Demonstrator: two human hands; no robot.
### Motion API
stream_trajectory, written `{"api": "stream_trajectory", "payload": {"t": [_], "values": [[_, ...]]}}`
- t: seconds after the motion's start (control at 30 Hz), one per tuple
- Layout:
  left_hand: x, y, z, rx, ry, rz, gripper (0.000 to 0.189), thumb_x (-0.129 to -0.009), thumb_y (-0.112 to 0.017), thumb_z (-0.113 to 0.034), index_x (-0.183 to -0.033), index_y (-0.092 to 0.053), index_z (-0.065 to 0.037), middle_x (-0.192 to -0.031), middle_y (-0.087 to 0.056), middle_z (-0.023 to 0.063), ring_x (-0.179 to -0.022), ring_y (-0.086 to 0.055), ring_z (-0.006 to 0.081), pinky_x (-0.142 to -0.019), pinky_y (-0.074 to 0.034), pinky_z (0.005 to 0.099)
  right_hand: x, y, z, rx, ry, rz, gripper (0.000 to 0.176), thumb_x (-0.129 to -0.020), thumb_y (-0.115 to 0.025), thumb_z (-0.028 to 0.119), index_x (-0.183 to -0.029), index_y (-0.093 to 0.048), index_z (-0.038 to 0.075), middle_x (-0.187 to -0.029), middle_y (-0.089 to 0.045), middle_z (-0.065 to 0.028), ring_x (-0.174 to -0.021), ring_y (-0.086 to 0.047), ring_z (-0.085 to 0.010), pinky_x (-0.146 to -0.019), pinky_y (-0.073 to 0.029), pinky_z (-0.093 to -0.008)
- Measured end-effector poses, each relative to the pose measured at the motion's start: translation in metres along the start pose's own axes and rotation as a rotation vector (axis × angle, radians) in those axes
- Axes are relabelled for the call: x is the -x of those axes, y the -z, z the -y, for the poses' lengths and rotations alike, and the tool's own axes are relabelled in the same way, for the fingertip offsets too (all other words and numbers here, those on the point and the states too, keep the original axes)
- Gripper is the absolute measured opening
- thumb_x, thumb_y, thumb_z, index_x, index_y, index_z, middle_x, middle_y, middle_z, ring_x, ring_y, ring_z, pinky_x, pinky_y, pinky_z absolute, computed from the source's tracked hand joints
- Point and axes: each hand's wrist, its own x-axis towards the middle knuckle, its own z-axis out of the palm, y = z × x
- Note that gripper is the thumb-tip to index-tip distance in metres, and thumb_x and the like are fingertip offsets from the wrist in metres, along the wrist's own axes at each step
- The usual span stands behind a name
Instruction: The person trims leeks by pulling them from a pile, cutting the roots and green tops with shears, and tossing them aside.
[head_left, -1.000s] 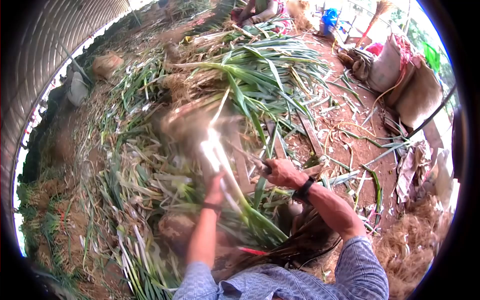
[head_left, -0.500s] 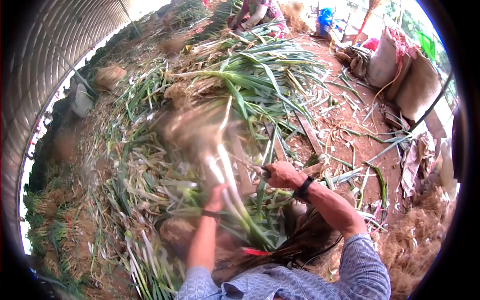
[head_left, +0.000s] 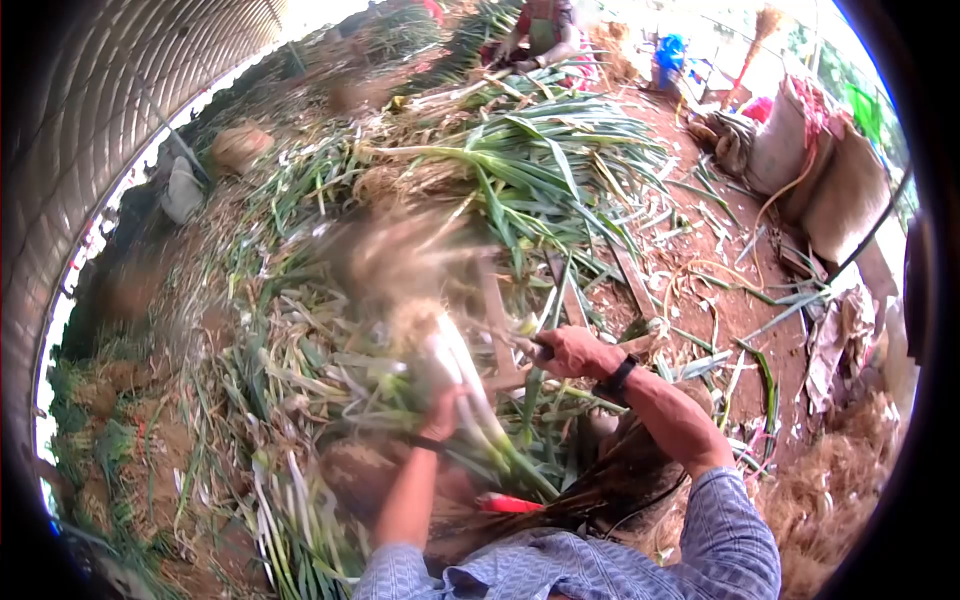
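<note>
My left hand (head_left: 443,408) is closed around a small bunch of leeks (head_left: 472,385). Their white shanks point up and away, and the green leaves trail down toward my lap. At the far end of the shanks, the brown roots (head_left: 418,322) look blurred. To the right, my right hand (head_left: 580,353) grips the dark handle of a knife, its blade (head_left: 522,343) pointing left toward the shanks and partly smeared. Beneath both hands lie loose leek leaves and trimmings.
A heap of untrimmed leeks (head_left: 550,150) lies ahead, beside a wooden frame (head_left: 497,310). Another person (head_left: 545,35) crouches at the far end. Full sacks (head_left: 845,195) stand at right, above a pile of cut roots (head_left: 830,500). More leeks (head_left: 300,520) lie at lower left.
The leeks' root ends have come lower and nearer, and their blur has lessened somewhat. My right hand still holds the knife close by. The whole view has shifted slightly.
</note>
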Motion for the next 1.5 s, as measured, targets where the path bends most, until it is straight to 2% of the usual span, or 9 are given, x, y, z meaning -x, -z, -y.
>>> {"api": "stream_trajectory", "payload": {"t": [0.3, 0.43, 0.47, 0.53, 0.77, 0.97, 1.03, 1.23, 1.5], "values": [[0.05, -0.042, -0.059, 0.172, -0.161, 0.017, 0.043, -0.095, -0.059, -0.03, -0.126, -0.058, 0.001, -0.1, -0.068, 0.0099, -0.09, -0.067, 0.0213, -0.084, -0.055, 0.0353, 0.014, -0.008, 0.024, 0.052, 0.18, -0.059, 0.023, -0.086, -0.069, 0.026, -0.096, -0.065, 0.006, -0.066, -0.062, -0.0162, -0.059, -0.061, -0.0374, -0.054, -0.047, -0.0459], [0.046, -0.019, -0.055, 0.235, -0.144, 0.06, 0.034, -0.095, -0.06, -0.032, -0.111, -0.062, -0.002, -0.09, -0.068, 0.0111, -0.081, -0.067, 0.0222, -0.073, -0.057, 0.0374, 0.025, -0.012, 0.034, 0.178, 0.287, -0.042, 0.019, -0.086, -0.068, 0.025, -0.1, -0.065, 0.011, -0.063, -0.064, -0.0114, -0.054, -0.062, -0.0336, -0.053, -0.049, -0.0452], [0.047, -0.02, -0.055, 0.239, -0.192, 0.005, 0.031, -0.094, -0.061, -0.034, -0.1, -0.063, -0.004, -0.081, -0.066, 0.0099, -0.074, -0.066, 0.0222, -0.07, -0.057, 0.0375, 0.027, -0.014, 0.036, 0.225, 0.273, -0.04, 0.018, -0.086, -0.068, 0.024, -0.099, -0.065, 0.011, -0.063, -0.064, -0.0113, -0.053, -0.062, -0.0334, -0.052, -0.049, -0.0451], [0.048, -0.022, -0.059, 0.234, -0.265, -0.049, 0.03, -0.094, -0.061, -0.033, -0.099, -0.064, -0.004, -0.08, -0.065, 0.0089, -0.071, -0.065, 0.0218, -0.068, -0.056, 0.036, 0.025, -0.018, 0.046, 0.181, 0.196, -0.158, 0.016, -0.084, -0.067, 0.022, -0.095, -0.066, 0.011, -0.064, -0.064, -0.0107, -0.054, -0.062, -0.0336, -0.052, -0.048, -0.0448], [0.043, -0.004, -0.055, 0.123, -0.324, -0.221, 0.026, -0.091, -0.065, -0.03, -0.099, -0.064, -0.005, -0.082, -0.064, 0.006, -0.071, -0.064, 0.0172, -0.063, -0.053, 0.0314, 0.003, -0.015, 0.073, 0.277, 0.179, -0.012, 0.015, -0.082, -0.066, 0.02, -0.092, -0.067, 0.009, -0.069, -0.066, -0.013, -0.061, -0.064, -0.0349, -0.058, -0.049, -0.0461], [0.04, 0.001, -0.051, 0.204, -0.392, -0.474, 0.023, -0.089, -0.071, -0.029, -0.09, -0.064, -0.008, -0.072, -0.061, 0.0021, -0.063, -0.06, 0.0143, -0.057, -0.05, 0.0276, -0.025, -0.019, 0.07, 0.294, 0.226, 0.045, 0.031, -0.089, -0.064, 0.036, -0.081, -0.067, 0.006, -0.06, -0.06, -0.0163, -0.056, -0.062, -0.0363, -0.053, -0.048, -0.0465], [0.023, 0.026, -0.056, 0.243, -0.353, -0.56, 0.018, -0.09, -0.067, -0.023, -0.09, -0.064, -0.005, -0.077, -0.065, 0.0078, -0.064, -0.065, 0.0187, -0.057, -0.055, 0.0328, -0.025, -0.019, 0.068, 0.177, 0.384, 0.119, 0.032, -0.089, -0.065, 0.036, -0.077, -0.067, 0.007, -0.059, -0.06, -0.0157, -0.055, -0.061, -0.0358, -0.053, -0.048, -0.0453], [0.047, 0.017, -0.171, 0.345, -0.426, -0.664, 0.018, -0.09, -0.069, -0.022, -0.097, -0.058, -0.008, -0.084, -0.06, 0.0057, -0.077, -0.064, 0.0195, -0.061, -0.058, 0.0388, -0.017, -0.033, 0.029, 0.161, 0.283, 0.266, 0.026, -0.086, -0.066, 0.034, -0.085, -0.069, 0.008, -0.071, -0.066, -0.0165, -0.067, -0.066, -0.0363, -0.061, -0.052, -0.0465], [0.099, -0.005, -0.283, 0.075, -0.686, -0.704, 0.022, -0.093, -0.065, -0.026, -0.091, -0.056, -0.006, -0.075, -0.057, 0.0031, -0.064, -0.062, 0.0139, -0.043, -0.054, 0.0299, -0.007, -0.015, 0.025, 0.181, 0.171, 0.319, 0.027, -0.081, -0.069, 0.032, -0.093, -0.069, 0.008, -0.08, -0.069, -0.0182, -0.075, -0.068, -0.0382, -0.068, -0.053, -0.0471]]}}
